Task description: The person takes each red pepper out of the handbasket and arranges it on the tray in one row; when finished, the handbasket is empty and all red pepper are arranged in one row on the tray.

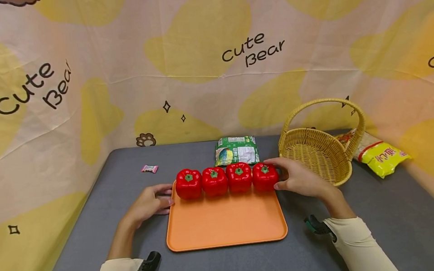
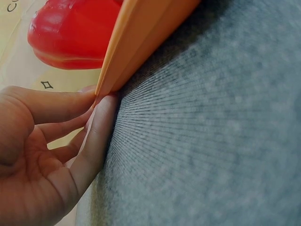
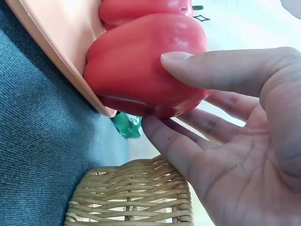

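Observation:
Several red bell peppers (image 1: 215, 182) stand in a row along the far edge of an orange tray (image 1: 225, 221). At the tray's left rim, my left hand (image 1: 151, 204) pinches the edge between thumb and fingers; the left wrist view shows the thumb on top and a finger beneath the rim (image 2: 123, 47). My right hand (image 1: 298, 176) holds the rightmost red bell pepper (image 3: 141, 61), thumb on its near side and fingers curled behind it. That pepper sits at the tray's far right corner.
A wicker basket (image 1: 319, 158) with a tall handle stands right of the tray, close to my right hand. Behind the peppers lies a green packet (image 1: 237, 150). A yellow and red bag (image 1: 384, 157) lies beyond the basket, and a small pink wrapped candy (image 1: 149, 168) at the back left.

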`<state>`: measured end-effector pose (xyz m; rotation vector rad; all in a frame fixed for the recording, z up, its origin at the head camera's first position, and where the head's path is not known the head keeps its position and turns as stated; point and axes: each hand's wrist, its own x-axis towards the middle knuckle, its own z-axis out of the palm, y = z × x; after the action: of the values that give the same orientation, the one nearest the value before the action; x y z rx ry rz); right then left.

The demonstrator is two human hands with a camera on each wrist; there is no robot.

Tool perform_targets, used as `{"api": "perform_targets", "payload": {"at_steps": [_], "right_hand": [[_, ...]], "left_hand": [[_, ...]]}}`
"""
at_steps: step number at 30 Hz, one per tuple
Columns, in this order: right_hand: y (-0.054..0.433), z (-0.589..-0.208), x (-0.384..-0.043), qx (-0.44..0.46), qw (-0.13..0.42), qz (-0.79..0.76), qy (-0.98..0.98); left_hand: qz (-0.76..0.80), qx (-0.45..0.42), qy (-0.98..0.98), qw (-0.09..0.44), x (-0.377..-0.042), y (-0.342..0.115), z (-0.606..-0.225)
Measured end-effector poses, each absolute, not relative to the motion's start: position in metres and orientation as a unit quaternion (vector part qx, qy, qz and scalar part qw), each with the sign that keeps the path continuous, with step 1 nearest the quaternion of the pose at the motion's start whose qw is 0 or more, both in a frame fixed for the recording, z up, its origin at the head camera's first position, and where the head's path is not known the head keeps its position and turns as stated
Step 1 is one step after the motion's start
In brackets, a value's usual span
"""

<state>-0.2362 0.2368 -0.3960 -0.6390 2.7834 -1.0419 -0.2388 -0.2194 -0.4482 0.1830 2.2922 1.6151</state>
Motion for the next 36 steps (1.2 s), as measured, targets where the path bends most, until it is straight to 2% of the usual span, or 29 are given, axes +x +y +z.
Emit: {"api": "perform_targets", "payload": {"at_steps": [19,36], "right_hand": [[0.2295,-0.3994,-0.2366,-0.201,0.022,-0.339,0.919],[0.2323,-0.3943,-0.2364,-0.193,0.031,-0.4,0.895]], "left_hand": [[0.569,0.071,0.802,0.166,-0.2397,-0.2201,-0.4491],[0.554,0.07,0.814,0.161,-0.238,-0.2175,-0.446]]}}
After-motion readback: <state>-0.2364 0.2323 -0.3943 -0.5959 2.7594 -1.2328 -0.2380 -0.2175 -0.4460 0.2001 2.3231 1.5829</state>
